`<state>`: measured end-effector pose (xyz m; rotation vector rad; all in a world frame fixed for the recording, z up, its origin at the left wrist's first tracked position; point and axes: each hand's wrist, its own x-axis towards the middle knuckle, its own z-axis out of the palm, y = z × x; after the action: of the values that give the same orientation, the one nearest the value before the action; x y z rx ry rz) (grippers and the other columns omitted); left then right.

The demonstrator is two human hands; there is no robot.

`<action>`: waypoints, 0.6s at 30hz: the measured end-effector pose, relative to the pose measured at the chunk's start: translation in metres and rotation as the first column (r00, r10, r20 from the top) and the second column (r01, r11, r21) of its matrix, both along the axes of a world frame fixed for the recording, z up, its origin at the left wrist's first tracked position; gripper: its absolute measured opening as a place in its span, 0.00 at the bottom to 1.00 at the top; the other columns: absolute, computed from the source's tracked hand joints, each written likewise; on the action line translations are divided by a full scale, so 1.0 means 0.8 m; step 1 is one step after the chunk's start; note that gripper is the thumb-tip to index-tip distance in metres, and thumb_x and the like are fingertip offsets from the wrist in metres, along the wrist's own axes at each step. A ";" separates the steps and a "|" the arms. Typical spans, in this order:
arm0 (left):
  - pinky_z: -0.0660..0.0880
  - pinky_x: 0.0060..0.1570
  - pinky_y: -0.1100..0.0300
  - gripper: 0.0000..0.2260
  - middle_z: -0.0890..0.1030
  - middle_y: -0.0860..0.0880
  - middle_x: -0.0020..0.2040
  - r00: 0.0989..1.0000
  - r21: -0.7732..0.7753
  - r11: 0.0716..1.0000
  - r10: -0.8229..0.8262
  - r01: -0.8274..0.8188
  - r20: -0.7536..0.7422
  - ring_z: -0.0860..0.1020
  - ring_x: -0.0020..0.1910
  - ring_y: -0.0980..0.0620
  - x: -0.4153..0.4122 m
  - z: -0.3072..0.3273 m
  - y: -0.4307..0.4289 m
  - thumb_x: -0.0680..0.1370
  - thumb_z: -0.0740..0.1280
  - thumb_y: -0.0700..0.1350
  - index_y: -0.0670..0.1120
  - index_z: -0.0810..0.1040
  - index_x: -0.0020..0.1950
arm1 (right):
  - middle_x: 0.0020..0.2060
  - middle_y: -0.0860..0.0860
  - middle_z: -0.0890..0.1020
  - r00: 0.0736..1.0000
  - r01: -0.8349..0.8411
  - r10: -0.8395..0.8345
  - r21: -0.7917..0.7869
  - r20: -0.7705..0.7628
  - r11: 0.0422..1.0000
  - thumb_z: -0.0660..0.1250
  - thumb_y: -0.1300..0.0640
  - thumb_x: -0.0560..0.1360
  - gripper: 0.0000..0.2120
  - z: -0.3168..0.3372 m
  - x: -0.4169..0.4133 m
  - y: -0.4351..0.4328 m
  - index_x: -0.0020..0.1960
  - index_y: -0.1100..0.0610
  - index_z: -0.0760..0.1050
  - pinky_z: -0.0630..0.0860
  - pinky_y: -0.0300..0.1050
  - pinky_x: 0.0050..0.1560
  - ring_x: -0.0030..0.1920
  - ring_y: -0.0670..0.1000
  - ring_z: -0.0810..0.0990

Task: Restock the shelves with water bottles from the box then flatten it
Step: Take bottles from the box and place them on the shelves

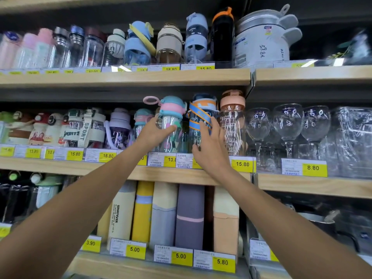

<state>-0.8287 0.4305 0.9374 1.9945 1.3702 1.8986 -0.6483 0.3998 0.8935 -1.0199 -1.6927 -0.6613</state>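
My left hand [154, 130] grips a clear water bottle with a pink and teal lid [171, 117] and holds it upright at the front of the middle shelf [165, 174]. Just to the right stands a clear bottle with a blue and orange strap [201, 115]. My right hand [211, 146] has its fingers spread and relaxed against the front of that bottle. A clear bottle with a peach lid [232, 121] stands right of it. The box is out of sight.
Several other bottles fill the middle shelf to the left. Wine glasses [287, 125] stand to the right. The top shelf [124, 77] carries more bottles and a metal pot [263, 39]. Tall boxed flasks [165, 214] line the shelf below. Yellow price tags run along every shelf edge.
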 end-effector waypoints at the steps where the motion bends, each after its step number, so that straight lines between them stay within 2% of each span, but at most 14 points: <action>1: 0.71 0.40 0.61 0.18 0.79 0.53 0.47 1.000 -0.011 1.000 -0.008 0.008 0.006 0.78 0.46 0.53 -0.001 -0.002 0.002 0.74 0.70 0.54 0.49 0.71 0.59 | 0.75 0.59 0.50 1.000 0.001 -0.001 0.002 0.000 1.000 0.63 0.59 0.74 0.29 0.000 0.000 0.000 0.72 0.58 0.59 0.65 0.53 0.66 0.71 0.61 0.54; 3: 0.73 0.48 0.58 0.21 0.78 0.50 0.52 0.999 -0.038 0.998 -0.047 0.048 0.015 0.78 0.49 0.52 -0.004 -0.005 0.003 0.74 0.70 0.55 0.48 0.68 0.61 | 0.75 0.59 0.51 1.000 0.004 -0.004 0.008 -0.001 1.000 0.63 0.59 0.74 0.28 0.000 0.000 0.001 0.72 0.58 0.60 0.66 0.53 0.66 0.71 0.61 0.54; 5: 0.73 0.58 0.53 0.30 0.77 0.48 0.60 0.996 -0.073 0.994 -0.086 0.087 0.018 0.77 0.55 0.50 -0.008 -0.009 0.006 0.72 0.70 0.57 0.46 0.64 0.68 | 0.75 0.60 0.51 1.000 0.005 -0.005 0.013 -0.004 1.000 0.63 0.59 0.73 0.28 0.000 0.000 0.002 0.72 0.59 0.61 0.66 0.53 0.67 0.71 0.61 0.55; 7: 0.72 0.62 0.51 0.36 0.75 0.48 0.62 0.997 -0.125 0.992 -0.037 0.028 -0.072 0.76 0.58 0.48 -0.011 -0.015 0.008 0.70 0.71 0.60 0.46 0.60 0.70 | 0.74 0.60 0.52 1.000 0.001 -0.001 0.015 -0.009 1.000 0.64 0.60 0.73 0.28 0.000 0.000 0.002 0.72 0.59 0.61 0.66 0.54 0.67 0.71 0.62 0.56; 9: 0.72 0.61 0.50 0.42 0.75 0.47 0.62 0.984 -0.158 0.985 0.041 -0.069 -0.175 0.76 0.59 0.46 -0.011 -0.020 0.007 0.67 0.72 0.63 0.45 0.57 0.71 | 0.74 0.60 0.52 1.000 0.000 0.000 0.016 -0.010 1.000 0.64 0.60 0.73 0.28 -0.001 -0.001 0.001 0.72 0.59 0.61 0.66 0.54 0.67 0.71 0.62 0.56; 11: 0.72 0.61 0.48 0.44 0.75 0.45 0.62 0.971 -0.136 0.982 0.099 -0.130 -0.216 0.76 0.59 0.44 -0.007 -0.021 0.004 0.64 0.71 0.66 0.45 0.57 0.70 | 0.74 0.60 0.53 1.000 0.000 0.000 0.017 -0.011 1.000 0.64 0.60 0.73 0.28 -0.001 -0.001 0.002 0.72 0.59 0.61 0.67 0.53 0.67 0.71 0.62 0.56; 18: 0.74 0.56 0.47 0.41 0.79 0.45 0.56 0.953 -0.106 0.969 0.196 -0.224 -0.230 0.78 0.54 0.42 0.015 -0.024 0.002 0.66 0.69 0.68 0.45 0.59 0.67 | 0.74 0.60 0.53 1.000 -0.003 0.003 0.013 -0.005 1.000 0.64 0.60 0.73 0.27 -0.002 0.001 0.000 0.71 0.59 0.62 0.66 0.52 0.66 0.71 0.62 0.56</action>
<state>-0.8164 0.4318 0.9179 2.1177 1.7794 1.6493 -0.6472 0.3999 0.8923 -1.0081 -1.6835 -0.6667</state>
